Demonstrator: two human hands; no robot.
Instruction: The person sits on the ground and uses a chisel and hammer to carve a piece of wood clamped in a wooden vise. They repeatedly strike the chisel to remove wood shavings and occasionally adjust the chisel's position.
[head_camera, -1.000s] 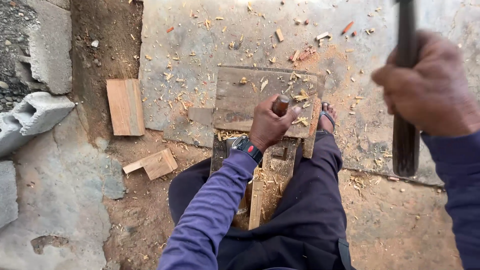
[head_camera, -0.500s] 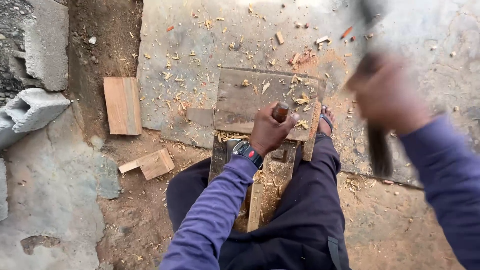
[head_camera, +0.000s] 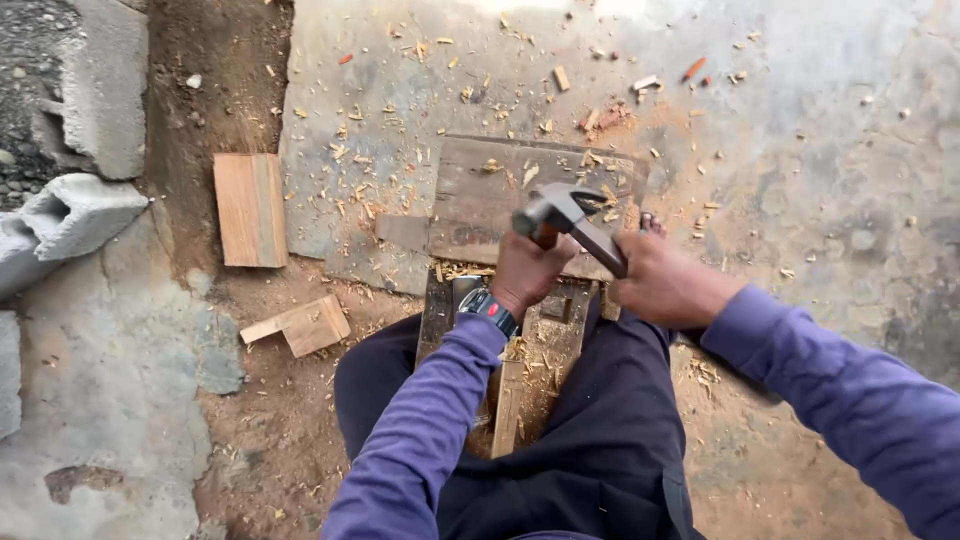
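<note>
Scene: a seated person in purple sleeves and dark trousers looks down at woodwork on a concrete floor (head_camera: 820, 150) strewn with wood chips.
Left hand: the left hand (head_camera: 528, 268), a wristwatch (head_camera: 484, 302) on its wrist, is closed around a small upright wooden piece (head_camera: 546, 236), near the middle of the view; only the top of that piece shows above the fingers.
Right hand: the right hand (head_camera: 668, 285) grips the handle of a hammer (head_camera: 566, 217); the metal head sits right over the held piece, touching or just above it.
Work surface: a worn plank (head_camera: 480, 190) lies flat just beyond the hands, with a narrower board (head_camera: 545, 350) running toward the person between the legs.
Step in hand: this looks like the striking part of the work, hammer meeting the held piece.
Next move calls for: judging from the grip, a straight blow that stays off the left fingers, which sit very close below the head.
Nearby: a flat wood block (head_camera: 250, 208) and a smaller offcut (head_camera: 303, 324) lie well to the left; grey concrete blocks (head_camera: 70, 215) at the far left.
Hard to make out: whether the piece is a chisel handle or a peg; what lies under the left hand; the hammer handle's lower end, inside the right fist.
</note>
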